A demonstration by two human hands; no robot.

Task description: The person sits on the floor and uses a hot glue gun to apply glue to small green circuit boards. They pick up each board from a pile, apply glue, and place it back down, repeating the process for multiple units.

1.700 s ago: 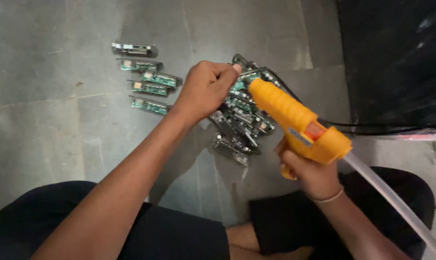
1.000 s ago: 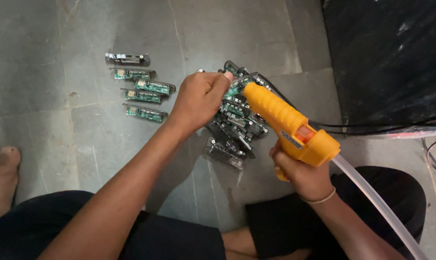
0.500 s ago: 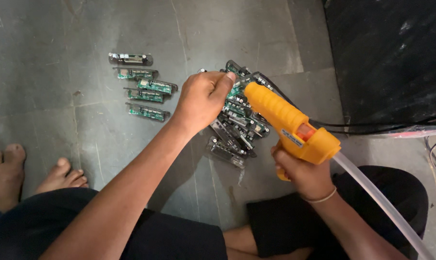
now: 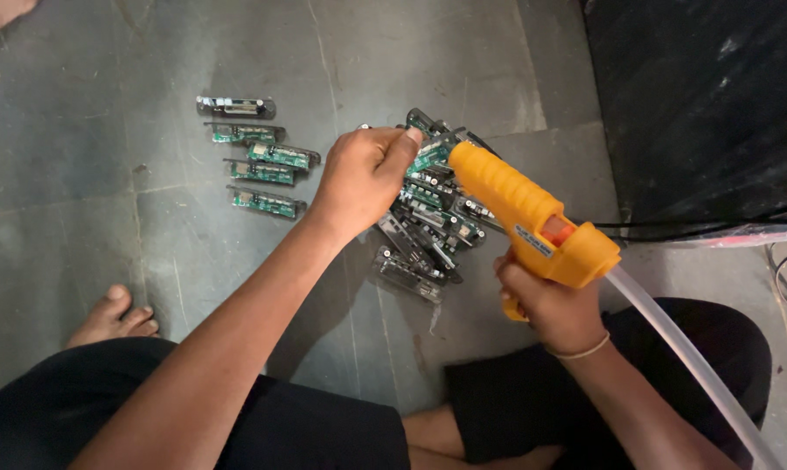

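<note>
Glue gun (image 4: pixel 532 222), orange-yellow and pistol-shaped, sits nearest of the working things: the right hand (image 4: pixel 550 305) wraps its grip, fingers curled tight around the handle, with a thin band at the wrist. A clear glue stick (image 4: pixel 689 357) trails back from the rear of the gun past the right knee. The nozzle points up and left, its tip right at the small green circuit board (image 4: pixel 428 152) that the left hand (image 4: pixel 363 174) holds above the heap; whether the tip actually touches the board is hard to say, since the thumb covers the spot. The left fingers are bunched together, pinching that board by its edge between thumb and forefinger.

Under and just beyond both hands lies a loose pile of similar boards (image 4: pixel 424 231), jumbled on the grey stone floor (image 4: pixel 80 218), some with dark frames. To the left of the pile, well apart from it, five boards lie in a tidy column (image 4: pixel 258 157), set parallel one above another. Judged from that layout, the neat column looks like the finished lot and the larger jumble the part left to do, so the work seems less than halfway through.

A bare foot (image 4: pixel 110 318) rests on the floor at the near left. Farthest off, a black mat (image 4: pixel 698 96) fills the upper right, with a dark cable (image 4: pixel 715 222) along its lower edge.
</note>
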